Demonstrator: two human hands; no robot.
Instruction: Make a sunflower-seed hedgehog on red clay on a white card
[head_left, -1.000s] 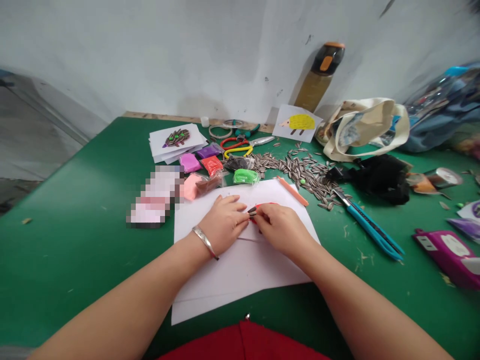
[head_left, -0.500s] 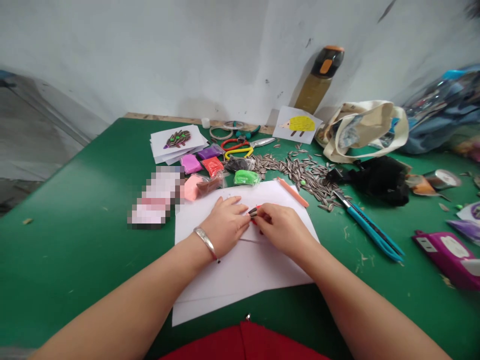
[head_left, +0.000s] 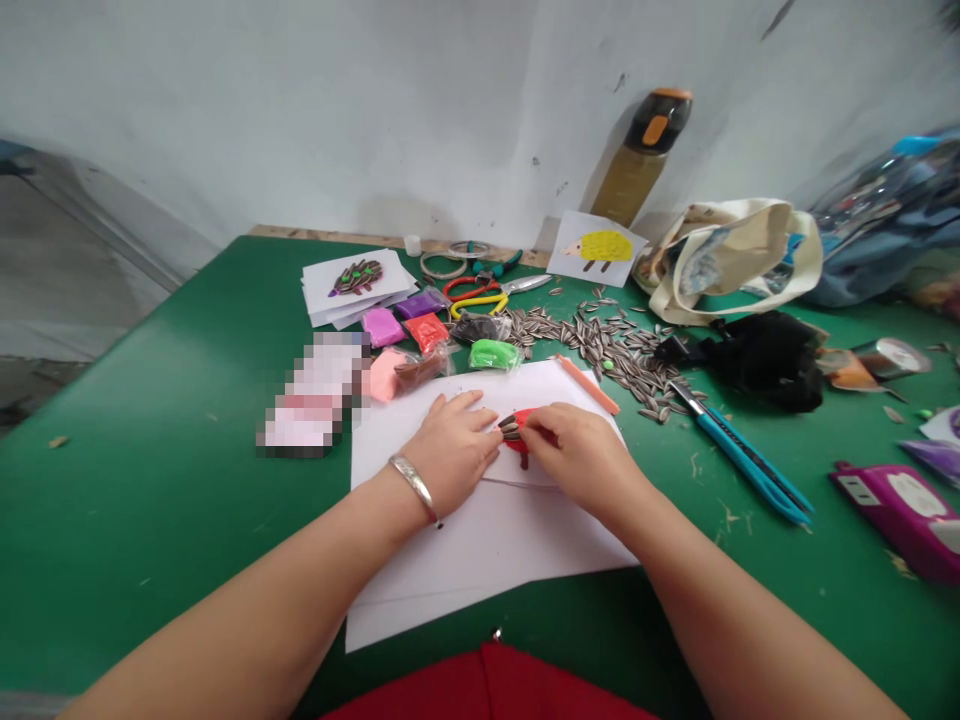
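Note:
My left hand (head_left: 455, 448) lies flat on the white paper (head_left: 435, 560), fingers stretched out and holding the sheet down. Its fingertips reach the left side of a red clay shape (head_left: 525, 442), which has a small brown leg below. Several striped sunflower seeds (head_left: 510, 429) are set side by side on the shape's left part. Over its right part my right hand (head_left: 581, 450) is closed in a pinch, thumb and fingertips at the ends of those seeds. Whatever may be between these fingers is hidden.
Loose sunflower seeds (head_left: 600, 345) are heaped behind the paper. Bagged clay (head_left: 495, 354), scissors (head_left: 491, 290) and finished cards (head_left: 352, 285) lie at the back. An orange clay strip (head_left: 589, 385) rests at the paper's corner, with a blue utility knife (head_left: 750, 460) to the right.
My right hand has drawn back slightly to the right, uncovering more of the red clay, the seeds and the brown leg. The left hand stays in place.

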